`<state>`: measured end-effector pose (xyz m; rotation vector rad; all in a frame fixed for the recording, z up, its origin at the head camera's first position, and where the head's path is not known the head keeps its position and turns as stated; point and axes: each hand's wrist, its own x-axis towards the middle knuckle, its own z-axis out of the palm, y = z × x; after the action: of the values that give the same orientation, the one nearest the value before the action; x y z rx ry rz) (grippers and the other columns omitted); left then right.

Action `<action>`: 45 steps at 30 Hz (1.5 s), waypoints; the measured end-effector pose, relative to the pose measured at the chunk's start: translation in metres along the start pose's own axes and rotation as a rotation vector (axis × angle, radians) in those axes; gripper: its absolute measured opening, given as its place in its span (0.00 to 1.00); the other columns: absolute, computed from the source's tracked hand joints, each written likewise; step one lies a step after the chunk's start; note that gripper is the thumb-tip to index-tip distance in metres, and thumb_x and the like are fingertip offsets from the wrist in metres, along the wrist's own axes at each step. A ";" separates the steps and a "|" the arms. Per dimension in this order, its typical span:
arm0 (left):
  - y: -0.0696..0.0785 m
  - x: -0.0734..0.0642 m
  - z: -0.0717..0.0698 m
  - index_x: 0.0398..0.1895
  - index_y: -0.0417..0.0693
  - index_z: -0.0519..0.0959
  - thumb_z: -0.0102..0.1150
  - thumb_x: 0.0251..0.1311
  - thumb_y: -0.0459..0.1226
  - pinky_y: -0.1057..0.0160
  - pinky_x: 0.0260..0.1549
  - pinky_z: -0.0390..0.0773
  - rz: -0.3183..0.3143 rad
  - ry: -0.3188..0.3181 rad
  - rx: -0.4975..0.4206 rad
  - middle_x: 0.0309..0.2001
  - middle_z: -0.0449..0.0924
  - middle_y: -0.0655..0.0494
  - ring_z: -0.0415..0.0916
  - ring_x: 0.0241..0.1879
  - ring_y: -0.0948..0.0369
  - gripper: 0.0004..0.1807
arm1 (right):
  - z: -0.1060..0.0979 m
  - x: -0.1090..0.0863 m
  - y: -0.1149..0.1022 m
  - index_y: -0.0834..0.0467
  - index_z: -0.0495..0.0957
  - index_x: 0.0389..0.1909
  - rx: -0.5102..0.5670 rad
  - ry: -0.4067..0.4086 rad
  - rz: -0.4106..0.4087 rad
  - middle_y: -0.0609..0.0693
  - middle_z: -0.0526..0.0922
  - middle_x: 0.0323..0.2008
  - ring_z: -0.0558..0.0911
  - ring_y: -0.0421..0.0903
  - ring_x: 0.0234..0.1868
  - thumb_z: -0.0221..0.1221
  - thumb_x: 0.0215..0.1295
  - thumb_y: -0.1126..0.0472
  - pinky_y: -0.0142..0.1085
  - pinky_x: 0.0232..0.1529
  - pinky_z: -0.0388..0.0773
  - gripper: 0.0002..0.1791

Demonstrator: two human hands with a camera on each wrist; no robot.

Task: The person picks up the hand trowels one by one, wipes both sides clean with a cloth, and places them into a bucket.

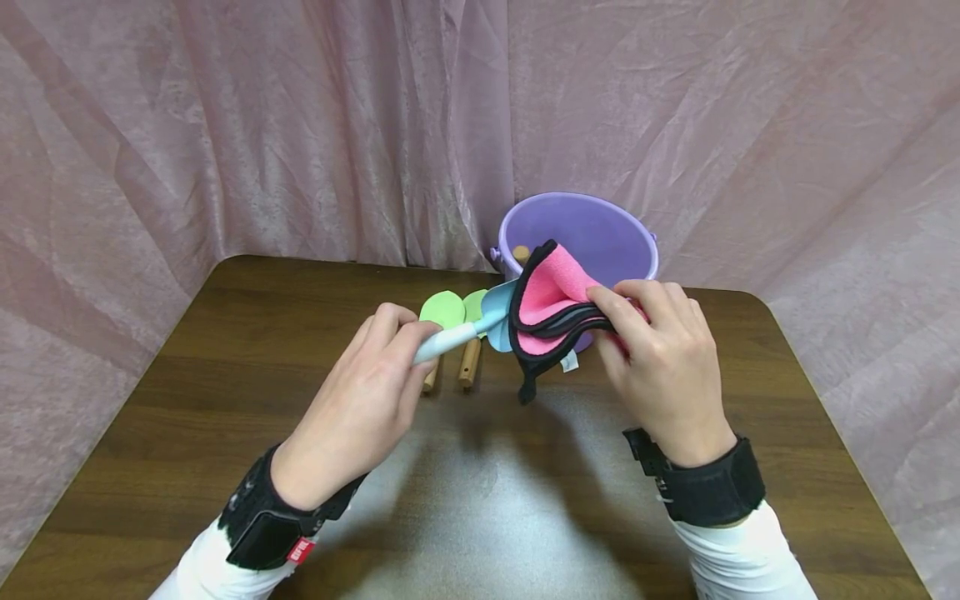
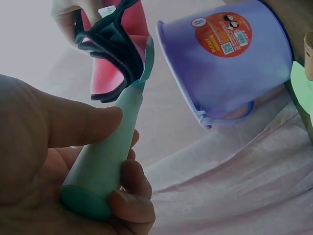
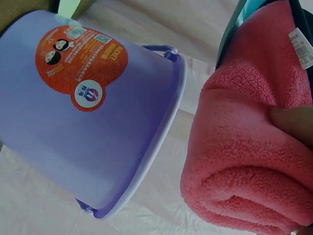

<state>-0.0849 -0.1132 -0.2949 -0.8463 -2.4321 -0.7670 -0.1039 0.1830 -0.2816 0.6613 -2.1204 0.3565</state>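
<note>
Mid-frame, the left hand grips the likely stiff, light blue spatula sensibly by its handle; the right hand pinches soft pink cloth.

Mid-frame in the head view, the cloth was pink with black edging; the tool left of it was pale aqua and blue. Above, the bucket was lilac, its sticker orange-red in the wrist views. Left of centre, two utensils had light green heads. The tabletop was streaked brown, the curtain at top dusty pink.
</note>
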 end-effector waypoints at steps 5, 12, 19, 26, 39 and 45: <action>0.000 0.000 0.000 0.51 0.39 0.77 0.63 0.61 0.29 0.58 0.42 0.69 0.000 0.002 0.001 0.45 0.68 0.51 0.66 0.42 0.55 0.15 | -0.001 0.000 -0.001 0.60 0.84 0.48 -0.018 -0.007 -0.024 0.59 0.80 0.39 0.74 0.61 0.35 0.58 0.61 0.67 0.51 0.29 0.64 0.15; 0.000 -0.001 0.004 0.53 0.39 0.76 0.62 0.62 0.29 0.58 0.43 0.70 -0.016 -0.008 0.013 0.45 0.68 0.50 0.66 0.43 0.54 0.16 | 0.000 0.000 -0.004 0.59 0.84 0.47 -0.024 -0.041 -0.062 0.57 0.80 0.39 0.73 0.59 0.36 0.59 0.61 0.68 0.50 0.29 0.64 0.14; 0.001 -0.001 0.005 0.54 0.39 0.76 0.63 0.61 0.28 0.57 0.43 0.71 -0.018 -0.017 0.025 0.46 0.68 0.50 0.66 0.43 0.54 0.17 | 0.002 -0.001 -0.007 0.59 0.84 0.47 -0.001 -0.063 -0.075 0.57 0.80 0.39 0.74 0.60 0.37 0.59 0.59 0.68 0.50 0.30 0.64 0.15; 0.003 -0.001 0.006 0.53 0.38 0.76 0.63 0.61 0.28 0.57 0.42 0.73 -0.009 -0.026 0.032 0.45 0.68 0.50 0.67 0.44 0.54 0.17 | 0.003 -0.001 -0.009 0.60 0.84 0.47 0.035 -0.065 -0.091 0.57 0.80 0.39 0.74 0.59 0.37 0.59 0.58 0.69 0.49 0.29 0.63 0.16; 0.004 -0.001 0.007 0.53 0.38 0.76 0.65 0.60 0.29 0.57 0.41 0.73 -0.001 -0.027 0.029 0.45 0.68 0.49 0.66 0.43 0.54 0.18 | 0.008 -0.001 -0.011 0.61 0.84 0.49 0.214 -0.106 -0.048 0.56 0.81 0.41 0.77 0.54 0.41 0.66 0.56 0.70 0.48 0.43 0.72 0.17; 0.004 0.000 0.008 0.53 0.38 0.76 0.65 0.59 0.29 0.57 0.42 0.73 -0.014 -0.036 0.029 0.45 0.68 0.49 0.66 0.44 0.54 0.18 | 0.010 -0.002 -0.012 0.60 0.85 0.48 0.287 -0.122 0.010 0.53 0.81 0.41 0.78 0.50 0.43 0.67 0.53 0.71 0.43 0.45 0.74 0.18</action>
<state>-0.0839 -0.1061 -0.2995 -0.8403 -2.4770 -0.7259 -0.1026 0.1694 -0.2891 0.8552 -2.2093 0.6493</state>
